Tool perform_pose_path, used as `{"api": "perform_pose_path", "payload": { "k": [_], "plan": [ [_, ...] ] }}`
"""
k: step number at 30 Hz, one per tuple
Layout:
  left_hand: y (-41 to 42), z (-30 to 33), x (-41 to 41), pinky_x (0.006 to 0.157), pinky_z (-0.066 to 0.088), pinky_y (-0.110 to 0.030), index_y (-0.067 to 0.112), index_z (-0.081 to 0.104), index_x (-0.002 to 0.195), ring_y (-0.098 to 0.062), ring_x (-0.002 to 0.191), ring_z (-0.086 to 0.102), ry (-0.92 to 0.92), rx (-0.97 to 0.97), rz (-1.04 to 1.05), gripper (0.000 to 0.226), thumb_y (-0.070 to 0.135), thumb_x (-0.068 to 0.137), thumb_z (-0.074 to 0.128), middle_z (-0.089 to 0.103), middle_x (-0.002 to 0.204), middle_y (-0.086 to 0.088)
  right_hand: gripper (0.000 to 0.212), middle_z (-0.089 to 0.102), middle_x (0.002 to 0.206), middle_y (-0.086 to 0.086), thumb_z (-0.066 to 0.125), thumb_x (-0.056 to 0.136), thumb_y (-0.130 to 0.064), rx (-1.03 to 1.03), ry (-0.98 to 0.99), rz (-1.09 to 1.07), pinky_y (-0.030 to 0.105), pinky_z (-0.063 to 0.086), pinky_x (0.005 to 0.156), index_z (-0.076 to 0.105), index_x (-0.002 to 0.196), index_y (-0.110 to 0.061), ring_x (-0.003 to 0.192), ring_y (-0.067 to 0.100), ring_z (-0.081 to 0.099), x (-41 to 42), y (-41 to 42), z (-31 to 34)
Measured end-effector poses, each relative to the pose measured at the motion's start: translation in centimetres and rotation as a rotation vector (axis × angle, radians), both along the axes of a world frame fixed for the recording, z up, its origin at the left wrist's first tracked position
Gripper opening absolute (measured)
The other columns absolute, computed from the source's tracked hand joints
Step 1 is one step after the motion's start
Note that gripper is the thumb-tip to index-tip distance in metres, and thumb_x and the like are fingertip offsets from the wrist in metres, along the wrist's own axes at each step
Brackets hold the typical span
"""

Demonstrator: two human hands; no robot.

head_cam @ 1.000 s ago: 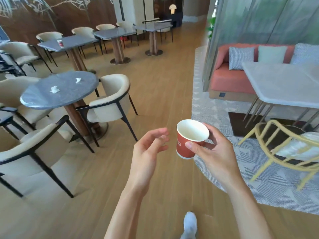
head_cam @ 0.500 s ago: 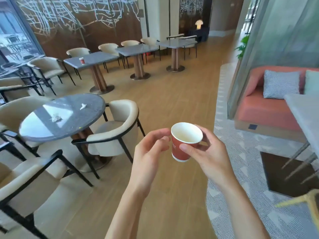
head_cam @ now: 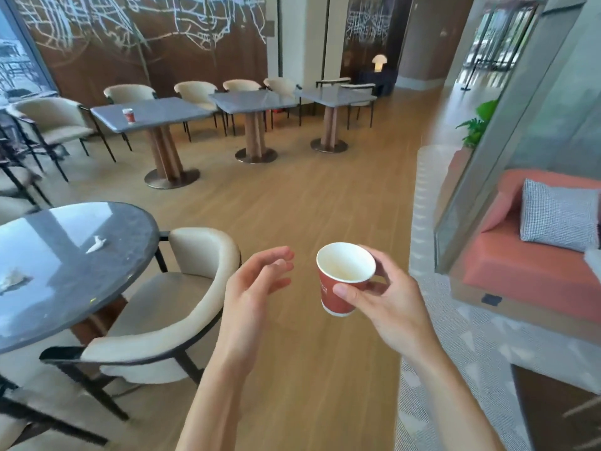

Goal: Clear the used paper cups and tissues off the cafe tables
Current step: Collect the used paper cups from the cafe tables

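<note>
My right hand grips a red paper cup with a white inside, held upright over the wooden floor. My left hand hovers just left of the cup, fingers apart and empty. On the round grey table at the left lie two crumpled white tissues: one tissue near the middle, another tissue at the left edge. A second red paper cup stands on the square grey table farther back.
A cream armchair stands between me and the round table. More square tables with cream chairs line the back wall. A coral sofa with a checked cushion and a glass partition are at the right, on a grey rug.
The view has swung up and left, bringing the round table closer. My left hand, near the cup half a second ago, has drawn slightly away. The cup stays in my right hand.
</note>
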State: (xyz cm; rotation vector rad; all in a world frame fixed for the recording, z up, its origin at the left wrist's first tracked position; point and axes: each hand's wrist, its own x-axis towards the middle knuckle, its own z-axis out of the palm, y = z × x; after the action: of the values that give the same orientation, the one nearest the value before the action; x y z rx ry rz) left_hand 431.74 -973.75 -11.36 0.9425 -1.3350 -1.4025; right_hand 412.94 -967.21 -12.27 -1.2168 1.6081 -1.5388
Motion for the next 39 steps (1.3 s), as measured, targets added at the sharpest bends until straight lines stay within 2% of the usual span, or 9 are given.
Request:
{"api": "perform_pose_path", "payload": {
  "k": [4, 9, 13, 17, 21, 26, 31, 36, 39],
  "plan": [
    [-11.2, 1.9, -3.8, 0.101, 0.052, -0.044, 0.021, 0.076, 0.107, -0.015, 0.11, 0.069, 0.053, -0.032, 0.008, 0.022, 0.02, 0.097, 0.057, 0.075, 0.113, 0.001, 0.059, 0.073, 0.114, -0.012, 0.089, 0.073, -0.016, -0.013, 0.009, -0.022, 0.023, 0.056, 0.082, 0.064, 0.123, -0.033, 0.103, 0.008, 0.07, -4.1, -10.0, 1.9],
    [-20.6, 2.0, -8.6, 0.097, 0.052, -0.038, 0.017, 0.074, 0.11, -0.016, 0.112, 0.068, 0.04, -0.055, -0.028, 0.024, 0.024, 0.093, 0.057, 0.075, 0.115, 0.001, 0.059, 0.073, 0.113, -0.01, 0.089, 0.072, -0.015, -0.009, -0.027, -0.023, 0.019, 0.055, 0.079, 0.064, 0.124, -0.03, 0.1, 0.009, 0.07, -8.7, -20.1, 1.7],
    [-27.5, 0.3, -13.0, 0.098, 0.053, -0.039, 0.018, 0.074, 0.111, -0.015, 0.112, 0.067, -0.016, -0.027, -0.042, 0.031, 0.03, 0.086, 0.057, 0.074, 0.116, 0.003, 0.06, 0.072, 0.114, -0.01, 0.09, 0.072, -0.017, -0.004, -0.058, 0.021, 0.024, 0.056, 0.08, 0.064, 0.124, -0.032, 0.101, 0.01, 0.07, -13.0, -28.6, -0.1],
    [-35.9, -0.8, -17.8, 0.1, 0.053, -0.043, 0.019, 0.074, 0.11, -0.015, 0.11, 0.068, -0.055, -0.041, 0.036, 0.031, 0.03, 0.087, 0.056, 0.074, 0.114, 0.003, 0.062, 0.071, 0.117, -0.009, 0.09, 0.072, -0.018, -0.022, -0.083, 0.084, 0.033, 0.057, 0.088, 0.062, 0.125, -0.032, 0.106, 0.014, 0.069, -17.8, -38.6, -1.8],
    [-44.5, 0.3, -23.5, 0.098, 0.054, -0.046, 0.02, 0.076, 0.105, -0.022, 0.108, 0.069, -0.035, -0.029, 0.109, 0.027, 0.028, 0.088, 0.056, 0.076, 0.11, -0.003, 0.066, 0.071, 0.118, -0.011, 0.092, 0.069, -0.024, 0.002, -0.076, 0.212, 0.038, 0.058, 0.091, 0.06, 0.126, -0.031, 0.107, 0.012, 0.069, -22.5, -48.8, -1.2],
    [-54.0, 1.6, -27.9, 0.093, 0.055, -0.043, 0.017, 0.075, 0.106, -0.02, 0.108, 0.07, 0.002, -0.032, 0.22, 0.026, 0.024, 0.089, 0.056, 0.075, 0.11, -0.003, 0.066, 0.07, 0.12, -0.011, 0.092, 0.071, -0.022, 0.025, -0.02, 0.303, 0.035, 0.058, 0.091, 0.06, 0.126, -0.032, 0.106, 0.01, 0.069, -27.7, -60.2, 0.2],
    [-62.8, 1.0, -30.3, 0.093, 0.056, -0.043, 0.015, 0.074, 0.109, -0.023, 0.109, 0.07, 0.012, -0.006, 0.279, 0.022, 0.012, 0.099, 0.054, 0.076, 0.11, -0.003, 0.069, 0.069, 0.12, -0.012, 0.092, 0.07, -0.021, 0.03, 0.03, 0.384, 0.028, 0.057, 0.09, 0.058, 0.13, -0.03, 0.107, 0.006, 0.068, -29.8, -70.5, 0.6],
    [-72.9, -0.9, -31.2, 0.096, 0.055, -0.047, 0.017, 0.075, 0.108, -0.023, 0.109, 0.069, 0.034, 0.011, 0.322, 0.024, 0.021, 0.094, 0.056, 0.076, 0.11, -0.003, 0.071, 0.069, 0.121, -0.014, 0.093, 0.069, -0.026, 0.034, 0.075, 0.425, 0.034, 0.057, 0.093, 0.058, 0.13, -0.029, 0.108, 0.006, 0.067, -30.0, -81.6, -1.3],
    [-80.7, -2.1, -30.9, 0.096, 0.056, -0.049, 0.014, 0.074, 0.108, -0.022, 0.108, 0.07, 0.045, 0.032, 0.339, 0.023, 0.011, 0.101, 0.053, 0.076, 0.109, -0.004, 0.071, 0.068, 0.121, -0.015, 0.093, 0.068, -0.028, 0.036, 0.11, 0.429, 0.036, 0.056, 0.095, 0.058, 0.13, -0.031, 0.11, 0.005, 0.066, -29.7, -89.4, -2.2]
  ]
}}
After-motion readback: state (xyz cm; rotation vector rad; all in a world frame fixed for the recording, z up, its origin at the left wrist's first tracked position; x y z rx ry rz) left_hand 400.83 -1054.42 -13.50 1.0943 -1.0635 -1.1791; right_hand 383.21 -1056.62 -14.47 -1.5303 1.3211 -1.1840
